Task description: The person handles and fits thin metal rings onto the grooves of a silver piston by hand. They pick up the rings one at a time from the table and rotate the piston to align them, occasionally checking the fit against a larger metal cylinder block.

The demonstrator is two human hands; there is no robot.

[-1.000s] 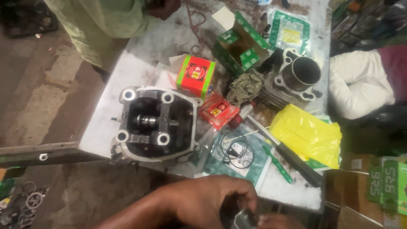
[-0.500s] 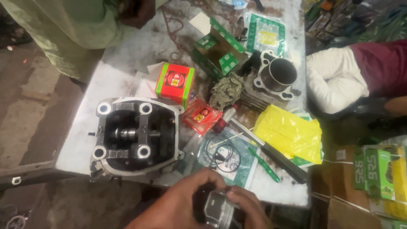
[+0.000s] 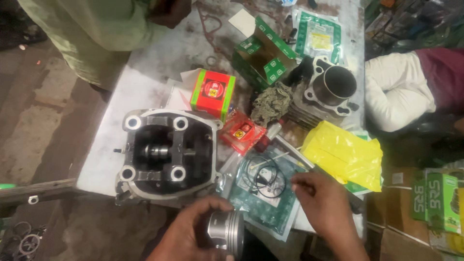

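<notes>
My left hand (image 3: 193,232) grips a shiny metal piston (image 3: 227,231) near the table's front edge. My right hand (image 3: 321,198) hovers just right of it, fingertips pinched over a clear packet of gaskets and black O-rings (image 3: 263,186); whether it holds anything I cannot tell. A grey engine cylinder head (image 3: 166,152) lies left of the packet, open side up. Farther back sits a finned metal cylinder block (image 3: 326,94).
A red and green small box (image 3: 212,93), a red packet (image 3: 240,131), a dirty rag (image 3: 271,102), an open green carton (image 3: 263,53) and a yellow plastic bag (image 3: 343,154) crowd the table. Another person in a green shirt (image 3: 92,29) stands at the far left. Cartons (image 3: 432,200) stack at right.
The piston has come up into full view in my left hand. My right hand has let go of it and moved right, over the gasket packet.
</notes>
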